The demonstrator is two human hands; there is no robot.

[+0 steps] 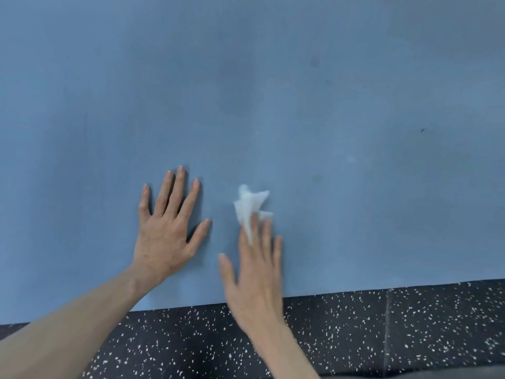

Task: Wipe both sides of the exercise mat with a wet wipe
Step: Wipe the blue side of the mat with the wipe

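Wipe (252,207) sits under your blurred right hand (255,272), fingers seemingly straight; left hand (166,228) flat, splayed; unwiped mat (273,91) stretches far.

Your exercise mat (273,91) is a smooth blue-grey sheet lying flat, filling nearly the whole view; its near edge runs across the lower part of the view. Faint darker smudges and one small dark speck mark its surface. Your wet wipe (250,205) is white and crumpled, with points sticking out, resting on the mat near that edge.
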